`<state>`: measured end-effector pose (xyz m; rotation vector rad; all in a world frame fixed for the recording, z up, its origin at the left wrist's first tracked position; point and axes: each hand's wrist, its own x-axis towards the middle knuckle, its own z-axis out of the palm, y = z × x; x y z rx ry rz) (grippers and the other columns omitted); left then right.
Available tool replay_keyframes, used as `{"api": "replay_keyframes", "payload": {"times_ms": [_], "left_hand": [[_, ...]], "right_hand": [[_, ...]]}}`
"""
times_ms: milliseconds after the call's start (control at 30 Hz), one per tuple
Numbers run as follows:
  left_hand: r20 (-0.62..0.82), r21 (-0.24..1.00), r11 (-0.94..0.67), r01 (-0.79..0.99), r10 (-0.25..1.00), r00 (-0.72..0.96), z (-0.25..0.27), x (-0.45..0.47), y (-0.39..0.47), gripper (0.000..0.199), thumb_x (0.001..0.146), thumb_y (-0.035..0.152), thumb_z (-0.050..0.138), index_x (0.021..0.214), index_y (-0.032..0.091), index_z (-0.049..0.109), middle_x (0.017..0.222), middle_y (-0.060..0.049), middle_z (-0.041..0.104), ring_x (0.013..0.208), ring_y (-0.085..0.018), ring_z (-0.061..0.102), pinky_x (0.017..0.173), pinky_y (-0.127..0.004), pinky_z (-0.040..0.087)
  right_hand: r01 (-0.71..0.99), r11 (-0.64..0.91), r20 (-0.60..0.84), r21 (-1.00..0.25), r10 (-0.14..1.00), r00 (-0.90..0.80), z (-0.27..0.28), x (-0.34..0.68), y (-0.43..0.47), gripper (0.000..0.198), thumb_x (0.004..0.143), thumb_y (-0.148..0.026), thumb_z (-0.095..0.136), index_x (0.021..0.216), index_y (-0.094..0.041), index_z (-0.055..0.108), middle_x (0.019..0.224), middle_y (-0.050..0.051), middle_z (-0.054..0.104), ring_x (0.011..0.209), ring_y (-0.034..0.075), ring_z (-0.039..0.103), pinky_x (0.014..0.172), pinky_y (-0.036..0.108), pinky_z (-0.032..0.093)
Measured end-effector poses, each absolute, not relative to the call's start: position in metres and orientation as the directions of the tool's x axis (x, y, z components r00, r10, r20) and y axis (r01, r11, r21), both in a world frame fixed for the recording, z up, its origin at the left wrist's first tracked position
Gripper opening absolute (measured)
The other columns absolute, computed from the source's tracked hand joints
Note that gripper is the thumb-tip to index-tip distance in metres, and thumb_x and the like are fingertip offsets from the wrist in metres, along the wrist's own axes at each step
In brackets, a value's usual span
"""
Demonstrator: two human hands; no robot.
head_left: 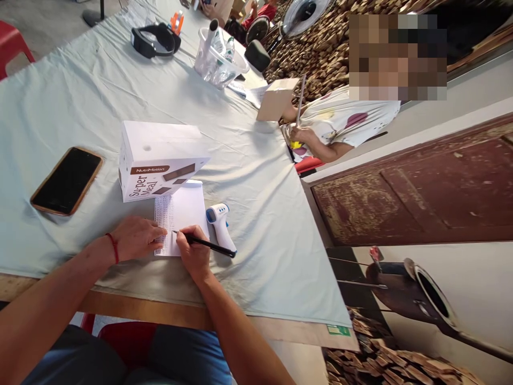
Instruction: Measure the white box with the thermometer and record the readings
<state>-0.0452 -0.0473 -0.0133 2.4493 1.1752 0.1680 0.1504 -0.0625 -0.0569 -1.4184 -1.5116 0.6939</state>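
Note:
A black pen (212, 246) is pinched in my right hand (194, 253), its tip on a white sheet of paper (187, 208). Rows of small handwriting run down the paper's left side. My left hand (138, 238) lies on the cloth with its fingers stretched onto the paper's left edge, holding nothing. Behind the paper stands a white "NutriMotion Super Meal" box (160, 155). To the right of the sheet lies a white and blue infrared thermometer (220, 227). On the left rests a smartphone (67, 180) with a dark screen and an orange-brown case.
A pale cloth (256, 214) covers the table. Farther back are a black headset-like device (154, 41) and a clear plastic basket (216, 64) holding bottles. At the right edge sits another person (332, 125) near a cardboard box (276, 100). A red stool (14, 45) stands far left.

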Motion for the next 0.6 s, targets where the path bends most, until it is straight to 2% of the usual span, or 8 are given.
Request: {"api": "replay_keyframes", "payload": {"times_ms": [600], "left_hand": [[-0.062, 0.417, -0.565, 0.712, 0.764, 0.643, -0.0134, -0.0458, -0.0467, 0.019, 0.091, 0.032, 0.059, 0.104, 0.023, 0.069, 0.089, -0.002, 0.073, 0.079, -0.021, 0.067, 0.059, -0.028, 0.037]], "right_hand": [[0.462, 0.177, 0.244, -0.869, 0.965, 0.090, -0.0593, 0.1508, -0.0638, 0.014, 0.078, -0.031, 0.058, 0.068, -0.023, 0.054, 0.058, -0.004, 0.053, 0.055, 0.013, 0.047, 0.055, 0.026, 0.043]]}}
